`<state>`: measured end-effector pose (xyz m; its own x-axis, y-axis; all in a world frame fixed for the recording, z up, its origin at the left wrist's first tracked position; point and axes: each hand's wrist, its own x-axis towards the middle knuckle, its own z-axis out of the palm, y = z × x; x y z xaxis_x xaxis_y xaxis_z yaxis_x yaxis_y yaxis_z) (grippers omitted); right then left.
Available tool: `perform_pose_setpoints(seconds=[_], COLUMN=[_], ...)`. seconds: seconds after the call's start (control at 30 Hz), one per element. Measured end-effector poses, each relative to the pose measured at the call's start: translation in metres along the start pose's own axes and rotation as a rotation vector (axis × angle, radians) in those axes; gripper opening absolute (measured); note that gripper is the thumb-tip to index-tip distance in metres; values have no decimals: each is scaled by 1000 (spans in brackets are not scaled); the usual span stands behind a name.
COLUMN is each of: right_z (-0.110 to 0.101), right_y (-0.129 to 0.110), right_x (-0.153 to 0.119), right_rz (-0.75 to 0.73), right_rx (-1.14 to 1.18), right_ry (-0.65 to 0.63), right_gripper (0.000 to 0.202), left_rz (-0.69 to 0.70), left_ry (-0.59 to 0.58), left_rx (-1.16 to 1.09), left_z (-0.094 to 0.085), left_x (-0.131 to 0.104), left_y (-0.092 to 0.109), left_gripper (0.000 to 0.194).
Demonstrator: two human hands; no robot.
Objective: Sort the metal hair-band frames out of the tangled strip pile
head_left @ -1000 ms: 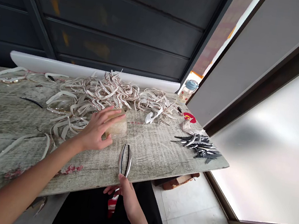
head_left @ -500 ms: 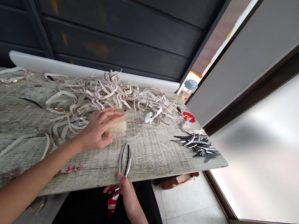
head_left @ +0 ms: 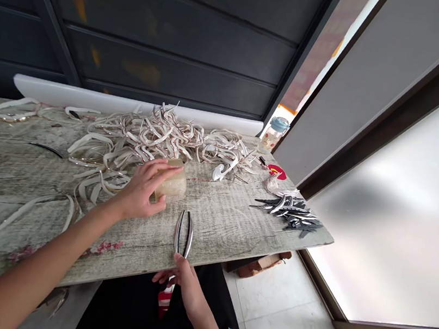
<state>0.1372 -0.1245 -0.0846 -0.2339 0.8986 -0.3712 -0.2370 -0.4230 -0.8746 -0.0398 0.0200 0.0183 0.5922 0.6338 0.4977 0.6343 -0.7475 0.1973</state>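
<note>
My left hand (head_left: 144, 189) lies with its fingers over the top of a pale yellow translucent block (head_left: 173, 188), thumb at its near side. My right hand (head_left: 184, 280) is at the table's front edge, thumb and fingers closed on the near ends of two curved black-and-silver trim strips (head_left: 188, 234). Those strips bow outward and come close together at their far tips, over the tabletop. Below the right hand, a red-and-white striped piece (head_left: 164, 302) shows against the dark clothing on my lap; whether the hand holds it I cannot tell.
A tangled heap of white and copper-edged strips (head_left: 166, 134) covers the back of the table (head_left: 230, 226). Black-and-silver strips (head_left: 289, 212) are piled at the right corner near a red round piece (head_left: 276, 171). A bottle (head_left: 274, 134) stands behind, against the dark panel wall (head_left: 172, 42).
Almost nothing differs. Both hands, the block and the strips keep their places, with only a very slight shift of the view.
</note>
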Motion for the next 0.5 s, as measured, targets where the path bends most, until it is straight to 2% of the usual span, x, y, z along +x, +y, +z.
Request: perform_pose_setpoints(seconds=[0.17, 0.5], right_z=[0, 0], right_y=[-1, 2], right_x=[0, 0], right_rz=[-4, -7], right_rx=[-19, 5], right_ry=[-5, 2], right_gripper=[66, 65], left_rz=[-3, -30], left_ry=[-25, -2], left_rx=[-6, 9], left_z=[-1, 4], left_x=[0, 1], left_y=[0, -1], left_gripper=[80, 76])
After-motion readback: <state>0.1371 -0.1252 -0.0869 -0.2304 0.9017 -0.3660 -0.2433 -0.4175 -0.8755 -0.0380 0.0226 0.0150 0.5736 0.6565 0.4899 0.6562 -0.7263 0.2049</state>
